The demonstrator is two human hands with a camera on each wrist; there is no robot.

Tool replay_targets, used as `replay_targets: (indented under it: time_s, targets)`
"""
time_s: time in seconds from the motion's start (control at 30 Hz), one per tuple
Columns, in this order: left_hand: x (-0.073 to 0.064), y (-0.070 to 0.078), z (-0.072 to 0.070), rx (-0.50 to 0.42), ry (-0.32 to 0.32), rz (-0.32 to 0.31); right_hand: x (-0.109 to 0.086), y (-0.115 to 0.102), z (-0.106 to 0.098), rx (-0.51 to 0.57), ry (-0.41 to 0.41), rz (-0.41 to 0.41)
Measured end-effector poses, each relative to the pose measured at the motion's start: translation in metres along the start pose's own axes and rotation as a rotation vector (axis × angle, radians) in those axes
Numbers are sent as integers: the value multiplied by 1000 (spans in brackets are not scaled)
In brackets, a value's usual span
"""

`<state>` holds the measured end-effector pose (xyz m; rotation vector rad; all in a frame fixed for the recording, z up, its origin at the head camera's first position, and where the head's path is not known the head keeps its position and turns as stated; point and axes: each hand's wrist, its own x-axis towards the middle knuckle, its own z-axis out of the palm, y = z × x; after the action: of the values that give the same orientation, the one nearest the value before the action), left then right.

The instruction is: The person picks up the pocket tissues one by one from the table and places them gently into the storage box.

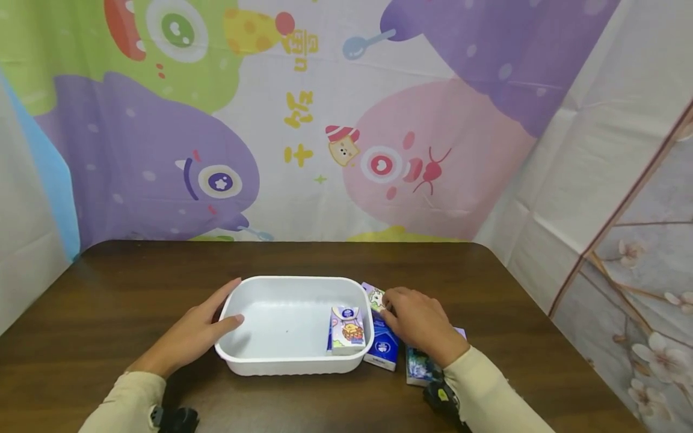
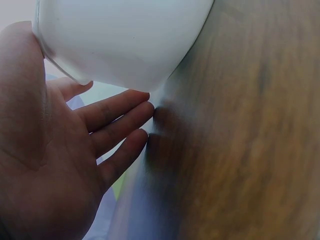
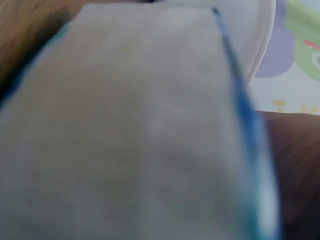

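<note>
Touching the tub [image 1: 276, 337] at its left end with the left hand [image 1: 197, 331], thumb laid over the rim and fingers along the outer wall. Spread slightly and nearly straight in the left wrist view, with tips close to the table [image 1: 271, 258].

Reaching down past the opposite end of the tub with the right hand [image 1: 418, 319], fingers bent. Right at the thumb and fingertips, partly covered: a lilac pack [image 1: 374, 294]. Cannot tell whether pinched or merely touched.

Just below the right thumb, outside the tub and close beside its wall: a blue pack [image 1: 383, 349]. Under the right wrist, partly hidden: a teal pack [image 1: 418, 367]. Inside the tub, to the left of the right hand and well apart from the left: a cartoon pack [image 1: 348, 331], with a strip of blue along its left edge.

Filling most of the right wrist view: a pale, blurred surface with blue at the side, too close to identify. Beyond both hands, behind the table: a printed sheet [image 1: 303, 198].
</note>
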<state>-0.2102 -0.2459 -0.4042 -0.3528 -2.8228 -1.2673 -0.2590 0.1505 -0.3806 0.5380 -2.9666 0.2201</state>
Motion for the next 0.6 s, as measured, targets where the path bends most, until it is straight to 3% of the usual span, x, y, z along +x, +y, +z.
replay_targets:
  time_s: [0.27, 0.43, 0.6]
  targets:
    - [0, -1, 1, 6, -9, -27, 3, 4, 5, 25, -13, 23]
    - [2, -1, -1, 8, -11, -31, 4, 6, -1, -27, 1, 19]
    - [1, 0, -1, 7, -10, -10, 2, 10, -9, -63, -72, 86]
